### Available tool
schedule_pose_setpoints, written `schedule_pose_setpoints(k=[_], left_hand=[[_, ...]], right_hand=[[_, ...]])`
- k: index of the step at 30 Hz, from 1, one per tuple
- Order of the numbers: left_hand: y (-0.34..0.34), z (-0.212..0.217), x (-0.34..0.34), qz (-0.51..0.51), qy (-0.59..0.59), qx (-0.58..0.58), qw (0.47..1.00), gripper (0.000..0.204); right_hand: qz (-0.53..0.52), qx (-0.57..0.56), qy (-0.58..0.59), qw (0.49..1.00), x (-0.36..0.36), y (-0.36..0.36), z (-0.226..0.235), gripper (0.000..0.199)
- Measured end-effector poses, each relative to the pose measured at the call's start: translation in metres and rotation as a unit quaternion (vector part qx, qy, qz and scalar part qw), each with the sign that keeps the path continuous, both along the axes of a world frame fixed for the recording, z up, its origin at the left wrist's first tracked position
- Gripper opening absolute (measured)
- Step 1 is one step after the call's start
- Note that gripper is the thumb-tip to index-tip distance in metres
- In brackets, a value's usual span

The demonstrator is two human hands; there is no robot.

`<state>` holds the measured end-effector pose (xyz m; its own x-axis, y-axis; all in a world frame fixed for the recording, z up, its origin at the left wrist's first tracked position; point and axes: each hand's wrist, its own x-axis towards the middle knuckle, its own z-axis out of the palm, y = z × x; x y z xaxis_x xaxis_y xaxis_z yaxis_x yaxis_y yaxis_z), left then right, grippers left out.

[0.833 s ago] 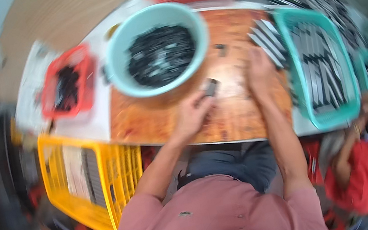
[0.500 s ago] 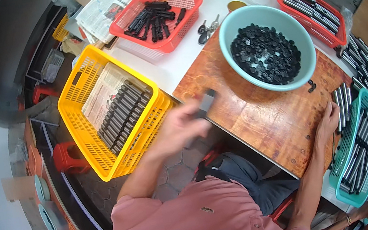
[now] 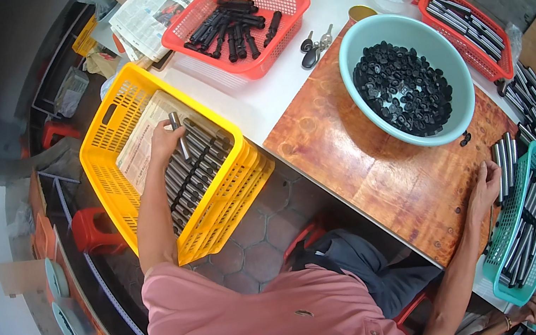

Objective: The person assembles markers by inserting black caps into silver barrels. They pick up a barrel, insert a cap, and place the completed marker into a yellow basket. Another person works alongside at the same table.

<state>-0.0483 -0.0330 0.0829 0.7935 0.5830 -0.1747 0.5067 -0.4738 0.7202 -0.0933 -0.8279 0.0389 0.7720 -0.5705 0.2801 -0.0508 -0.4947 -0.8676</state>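
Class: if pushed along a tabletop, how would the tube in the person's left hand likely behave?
The tube would probably roll, as its sides look round. Its straight, metallic-looking body suggests stiffness. Its smooth sheen hints it may be slippery, though the left hand covers part of it.

The tube (image 3: 174, 121) looks smooth metal, the tabletop (image 3: 355, 173) glossy wood.

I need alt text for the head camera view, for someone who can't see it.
Seen from above, a person's left hand holds a grey tube over a yellow crate holding similar tubes. The right hand is at a wooden board, beside more tubes; an aqua bowl of small black parts stands there.
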Motion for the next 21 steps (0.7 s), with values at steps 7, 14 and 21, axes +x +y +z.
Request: schedule_pose_setpoints(k=[7,14,21], left_hand=[[0.004,-0.047,0.074,0.099,-0.033,-0.093,0.99,0.078],[0.034,-0.088,0.103,0.149,0.01,0.136,0.979,0.075],[0.011,-0.08,0.112,0.149,0.119,0.206,0.96,0.07]], right_hand=[[-0.017,-0.042,0.013,0.999,-0.004,0.007,0.012,0.023],[-0.016,-0.067,0.042,0.997,-0.002,0.009,0.012,0.02],[-0.024,-0.061,0.056,0.996,-0.003,0.009,0.012,0.018]])
